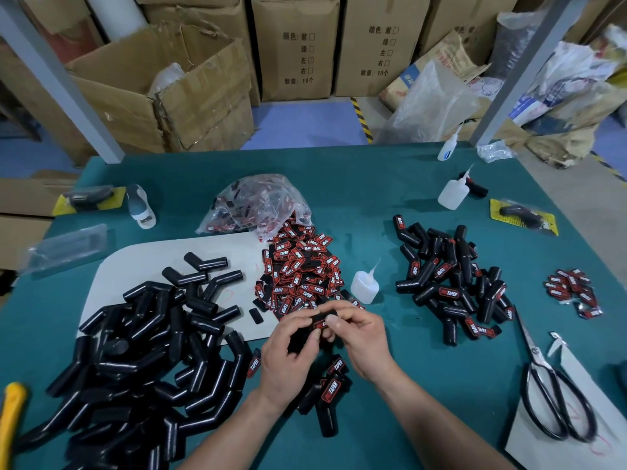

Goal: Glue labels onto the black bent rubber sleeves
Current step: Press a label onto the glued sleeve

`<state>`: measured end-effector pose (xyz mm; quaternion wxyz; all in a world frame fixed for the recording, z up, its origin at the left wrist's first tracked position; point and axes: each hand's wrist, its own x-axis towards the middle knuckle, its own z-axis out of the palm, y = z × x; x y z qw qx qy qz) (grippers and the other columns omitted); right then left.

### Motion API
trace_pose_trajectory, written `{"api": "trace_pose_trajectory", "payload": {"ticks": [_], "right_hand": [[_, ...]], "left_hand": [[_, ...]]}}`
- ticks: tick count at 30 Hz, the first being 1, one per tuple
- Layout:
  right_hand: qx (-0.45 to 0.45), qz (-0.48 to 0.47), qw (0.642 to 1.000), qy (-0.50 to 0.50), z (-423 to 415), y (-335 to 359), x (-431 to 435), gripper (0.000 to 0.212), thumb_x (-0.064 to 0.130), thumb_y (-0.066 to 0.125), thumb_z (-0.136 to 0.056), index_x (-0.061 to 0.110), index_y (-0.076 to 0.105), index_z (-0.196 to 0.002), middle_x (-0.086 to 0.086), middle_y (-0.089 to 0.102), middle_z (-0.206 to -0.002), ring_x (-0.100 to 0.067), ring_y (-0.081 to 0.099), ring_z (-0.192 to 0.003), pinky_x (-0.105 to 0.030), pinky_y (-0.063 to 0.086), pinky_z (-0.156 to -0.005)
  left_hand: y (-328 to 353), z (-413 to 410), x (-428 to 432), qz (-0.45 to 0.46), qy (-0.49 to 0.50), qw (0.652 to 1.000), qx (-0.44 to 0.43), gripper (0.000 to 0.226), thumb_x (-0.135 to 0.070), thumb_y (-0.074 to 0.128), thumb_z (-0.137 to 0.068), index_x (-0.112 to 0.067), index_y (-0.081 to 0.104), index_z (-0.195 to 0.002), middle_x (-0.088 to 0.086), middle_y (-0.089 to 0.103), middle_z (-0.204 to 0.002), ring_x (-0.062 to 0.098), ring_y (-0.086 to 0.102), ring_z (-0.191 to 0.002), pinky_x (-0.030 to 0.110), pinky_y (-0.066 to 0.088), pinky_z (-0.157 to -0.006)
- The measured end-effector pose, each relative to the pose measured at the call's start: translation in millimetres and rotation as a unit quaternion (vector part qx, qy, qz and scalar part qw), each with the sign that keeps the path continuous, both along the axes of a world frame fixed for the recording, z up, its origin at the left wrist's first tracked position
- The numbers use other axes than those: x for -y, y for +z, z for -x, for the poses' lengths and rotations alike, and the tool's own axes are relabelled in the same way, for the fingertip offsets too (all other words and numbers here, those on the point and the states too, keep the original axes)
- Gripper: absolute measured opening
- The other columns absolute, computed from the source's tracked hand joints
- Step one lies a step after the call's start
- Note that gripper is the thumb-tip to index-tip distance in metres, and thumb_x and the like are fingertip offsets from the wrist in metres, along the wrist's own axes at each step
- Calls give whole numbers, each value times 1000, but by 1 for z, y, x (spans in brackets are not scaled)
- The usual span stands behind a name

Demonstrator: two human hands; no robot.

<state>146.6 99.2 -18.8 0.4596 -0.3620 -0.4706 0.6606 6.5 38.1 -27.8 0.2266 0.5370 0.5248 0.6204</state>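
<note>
The black bent rubber sleeve [327, 314] is held above the near middle of the green table [373, 184]. The left hand [291, 351] is curled round its lower leg and the right hand [361, 337] pinches a red-and-black label [320, 324] onto its upper leg, which I judge to be the pressing-on step. The next move calls for a steady squeeze, then a drop onto the labelled pile [451, 293] at right. Fingers hide most of the label, so I cannot tell its alignment.

Three glue bottles [364, 287] were counted on the bench [373, 184]; two yellow-carded packs [524, 217], one by each side edge; one pair of scissors [535, 351]; two large heaps of sleeves [135, 351] and two of labels [298, 273], pieces left uncounted
</note>
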Motion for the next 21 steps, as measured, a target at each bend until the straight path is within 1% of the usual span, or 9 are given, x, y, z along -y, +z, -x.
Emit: {"api": "trace_pose_trajectory", "payload": {"ticks": [2,4,6,7,9,12,14,17,21], "right_hand": [[20,-9,1000,-3,-1,0,-1,20,22,74,-81,10,70,-65,-7,70,-102,-13,61,-73,-23,49,-66],[25,-9,1000,0,-2,-1,-2,28,22,74,-81,7,63,-60,-2,67,-99,-11,58,-82,-24,45,-72],[17,1,1000,6,-3,-3,-3,38,22,73,-81,-4,56,-60,-1,65,-98,-11,55,-81,-24,44,-71],[17,4,1000,5,-3,-3,-3,40,23,73,-81,-6,55,-60,-1,66,-98,-10,54,-79,-23,44,-70],[20,9,1000,-3,-2,-1,-2,36,25,72,-80,-1,59,-59,0,67,-97,-10,54,-76,-23,43,-66],[29,10,999,-12,-1,3,-2,26,26,72,-78,12,64,-58,2,67,-93,-7,53,-72,-21,42,-65],[26,6,1000,-12,0,5,-1,22,25,72,-78,17,67,-59,3,67,-92,-6,55,-74,-20,43,-67],[26,-14,1000,-5,0,7,0,17,25,73,-79,18,72,-63,2,68,-95,-9,59,-82,-21,46,-73],[23,-49,999,-4,-2,8,2,14,23,72,-83,15,75,-72,-1,66,-98,-14,60,-92,-27,47,-82]], "left_hand": [[1,0,0,-2,-1,1000,-3,19,-19,67,-93,-27,62,-110,-14,68,-123,19,69,-113,30,52,-100],[1,0,0,-8,-6,1000,-3,20,-18,67,-94,-27,62,-111,-9,69,-121,22,69,-113,32,52,-100],[1,-1,0,4,-11,1000,13,22,-19,68,-93,-30,62,-111,-10,70,-121,20,68,-114,29,51,-101],[1,-1,1,15,-11,999,27,25,-20,68,-92,-34,62,-112,-12,70,-121,18,68,-114,28,51,-101],[1,-1,1,35,-10,998,57,31,-21,69,-91,-43,61,-111,-12,71,-120,17,68,-114,26,51,-100],[-1,-2,-1,49,-17,995,83,31,-20,70,-89,-42,62,-110,-9,73,-117,18,69,-113,24,52,-98],[-2,-1,-1,48,-23,994,94,32,-18,70,-89,-40,62,-110,-6,73,-117,20,69,-113,25,52,-98],[-4,-1,-1,38,-23,993,109,35,-16,71,-88,-37,62,-114,-2,73,-116,24,69,-113,28,53,-99],[-5,0,2,2,-24,996,89,41,-13,71,-88,-40,57,-115,-3,72,-118,25,70,-111,30,53,-99]]}}
